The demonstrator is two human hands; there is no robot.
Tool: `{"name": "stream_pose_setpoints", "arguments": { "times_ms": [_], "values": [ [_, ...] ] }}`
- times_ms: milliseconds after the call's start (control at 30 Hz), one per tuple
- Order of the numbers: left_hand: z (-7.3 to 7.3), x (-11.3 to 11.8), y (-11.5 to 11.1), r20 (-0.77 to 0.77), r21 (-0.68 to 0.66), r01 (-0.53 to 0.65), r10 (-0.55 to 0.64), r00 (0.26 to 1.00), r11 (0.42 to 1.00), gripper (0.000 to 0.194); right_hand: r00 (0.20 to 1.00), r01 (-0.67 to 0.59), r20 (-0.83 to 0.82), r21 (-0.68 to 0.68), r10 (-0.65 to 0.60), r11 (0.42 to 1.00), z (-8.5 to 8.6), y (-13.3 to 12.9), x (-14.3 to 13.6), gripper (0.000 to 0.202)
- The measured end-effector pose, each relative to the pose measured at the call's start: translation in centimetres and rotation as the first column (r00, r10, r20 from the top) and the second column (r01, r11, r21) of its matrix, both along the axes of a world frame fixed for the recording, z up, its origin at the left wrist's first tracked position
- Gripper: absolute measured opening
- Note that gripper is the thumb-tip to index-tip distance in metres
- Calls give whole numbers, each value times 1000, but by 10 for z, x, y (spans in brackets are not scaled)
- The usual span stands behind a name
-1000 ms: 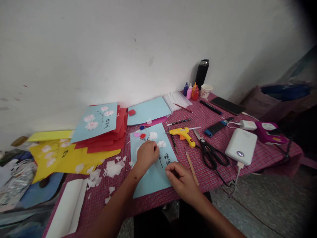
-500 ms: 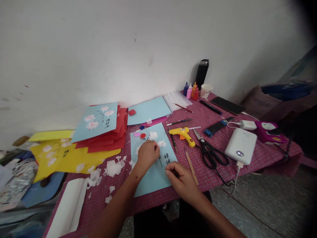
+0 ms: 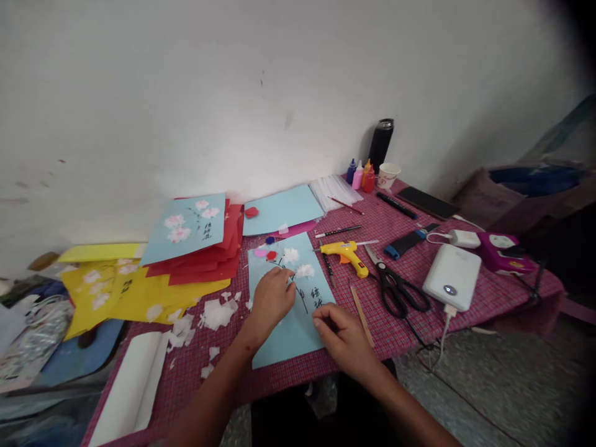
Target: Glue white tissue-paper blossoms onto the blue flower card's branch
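Note:
A light blue sheet (image 3: 284,338) lies in front of me, with white paper blossoms (image 3: 305,270), a drawn dark branch (image 3: 303,301) and black brush writing on it. Over its left middle is my left hand (image 3: 272,297), fingers curled and thumb near the index finger; anything between them is hidden or too small to name. My right hand (image 3: 343,335) rests at the sheet's right edge below the writing, its fingers bent in and thumb close to the index finger. What it may pinch does not show. Blobs of red paint (image 3: 270,256) and pink paint (image 3: 260,253) sit by the sheet's top left.
To the right are a yellow glue gun (image 3: 347,253), black scissors (image 3: 395,288), a wooden stick (image 3: 362,315) and a white power bank (image 3: 452,276). Torn white paper (image 3: 218,314) lies left, below red sheets (image 3: 223,261) topped by a finished blue picture (image 3: 186,226). Paint bottles (image 3: 357,176) stand at the back.
My left hand has drawn slightly down and back over the sheet, uncovering more of the branch, and its fingers have loosened a little. My right hand stays at the sheet's edge. The view has shifted slightly.

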State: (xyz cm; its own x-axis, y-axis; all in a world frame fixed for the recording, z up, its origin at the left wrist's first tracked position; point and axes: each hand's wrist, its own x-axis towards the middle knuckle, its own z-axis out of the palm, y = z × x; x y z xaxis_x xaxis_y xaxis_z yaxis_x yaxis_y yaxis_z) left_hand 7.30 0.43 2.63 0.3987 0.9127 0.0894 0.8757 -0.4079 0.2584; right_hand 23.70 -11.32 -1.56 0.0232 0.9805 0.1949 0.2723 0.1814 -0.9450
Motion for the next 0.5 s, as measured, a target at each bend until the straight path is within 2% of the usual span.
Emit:
{"name": "stream_pose_setpoints", "arguments": {
  "times_ms": [133, 300, 500],
  "values": [
    [-4, -4, -1, 4, 17, 13, -13, 1000, 1000, 26, 1000, 5, 14, 17, -6, 1000, 2, -1, -1, 11],
    [-13, -2, 0, -56, 23, 87, -86, 995, 996, 33, 1000, -1, 26, 38, 0, 999, 3, -1, -3, 12],
    [-10, -2, -1, -58, 8, 79, -78, 995, 997, 34, 999, 0, 38, 40, -2, 999, 5, 0, -2, 12]
  ]
}}
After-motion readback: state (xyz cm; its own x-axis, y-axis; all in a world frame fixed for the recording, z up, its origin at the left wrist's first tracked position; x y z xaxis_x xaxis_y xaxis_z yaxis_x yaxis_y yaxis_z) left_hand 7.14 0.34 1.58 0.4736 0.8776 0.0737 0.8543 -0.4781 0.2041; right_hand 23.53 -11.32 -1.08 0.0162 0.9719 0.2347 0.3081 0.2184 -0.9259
